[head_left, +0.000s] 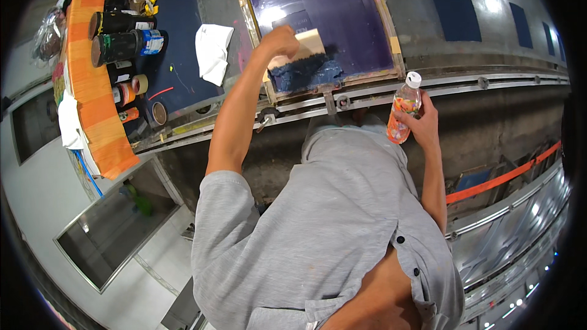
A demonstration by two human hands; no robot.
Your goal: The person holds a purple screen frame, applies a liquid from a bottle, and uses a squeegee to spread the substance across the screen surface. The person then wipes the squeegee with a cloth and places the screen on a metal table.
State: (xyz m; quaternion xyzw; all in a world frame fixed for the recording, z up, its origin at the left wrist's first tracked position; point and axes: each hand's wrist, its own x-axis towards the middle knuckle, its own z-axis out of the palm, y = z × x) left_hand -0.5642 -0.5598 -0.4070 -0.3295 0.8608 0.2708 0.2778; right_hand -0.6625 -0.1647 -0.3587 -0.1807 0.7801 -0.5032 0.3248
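My left hand (281, 43) is closed on the pale wooden handle of a squeegee (310, 43), which rests on the purple mesh of a screen-printing frame (382, 9). Thick dark blue ink (315, 73) lies along the squeegee's blade at the near end of the mesh. In front of my body, my right hand (423, 120) grips a clear plastic bottle (400, 113) with a white cap and a colourful label. The bottle stands nearly upright, just off the frame's near right corner. My left fingertips are partly hidden.
A white cloth (213, 52) lies left of the frame. Beyond it, ink jars (125, 46) and tape rolls (140, 84) crowd the table beside an orange cloth (92, 79). A metal rail (367, 99) runs along the near table edge. Dark blue panels (454, 13) lie at right.
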